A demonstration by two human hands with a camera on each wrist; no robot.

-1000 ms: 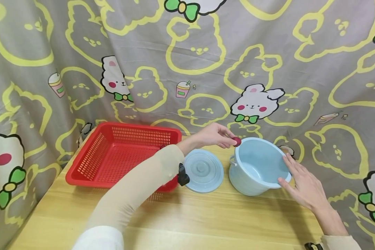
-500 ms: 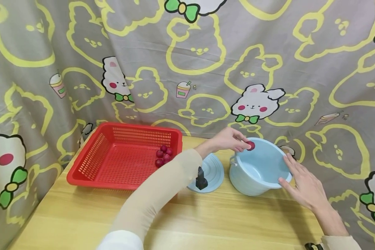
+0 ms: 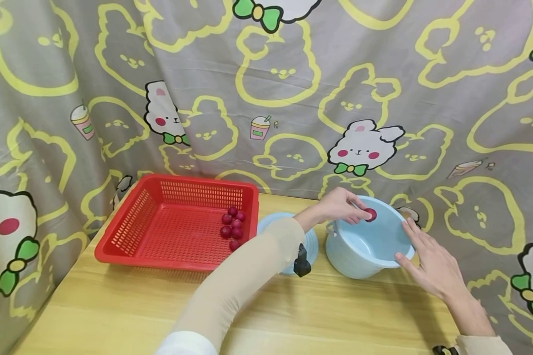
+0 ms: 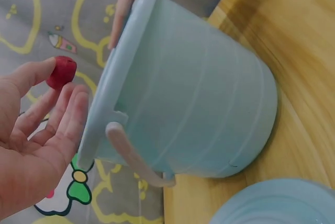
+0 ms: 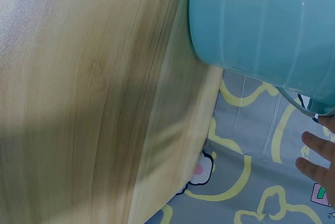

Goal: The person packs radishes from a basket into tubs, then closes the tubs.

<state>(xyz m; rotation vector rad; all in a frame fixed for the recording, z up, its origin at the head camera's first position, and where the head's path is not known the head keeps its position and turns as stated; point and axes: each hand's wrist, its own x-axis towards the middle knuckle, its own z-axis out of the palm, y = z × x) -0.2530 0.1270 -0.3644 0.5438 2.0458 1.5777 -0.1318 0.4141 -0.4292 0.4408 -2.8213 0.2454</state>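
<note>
My left hand (image 3: pixel 363 212) pinches a small dark red fruit (image 3: pixel 370 214) just above the open mouth of a light blue pot (image 3: pixel 360 259). In the left wrist view the red fruit (image 4: pixel 62 72) sits at my fingertips beside the tilted pot (image 4: pixel 199 103), close to its rim and side handle (image 4: pixel 133 156). My right hand (image 3: pixel 412 242) rests on the pot's right rim with straight fingers. The pot's wall (image 5: pixel 267 30) fills the upper right of the right wrist view.
A red slatted basket (image 3: pixel 129 231) stands at the left with several dark red fruits (image 3: pixel 232 223) in its right corner. The pot's blue lid (image 3: pixel 271 224) lies between basket and pot, half hidden by my left forearm. A cartoon-print curtain (image 3: pixel 266 98) backs the wooden table (image 3: pixel 320 315).
My left hand has carried the red fruit rightward and down, from beside the pot's left rim to over its mouth. My forearm's shift uncovered the fruits in the basket. The right hand stayed put.
</note>
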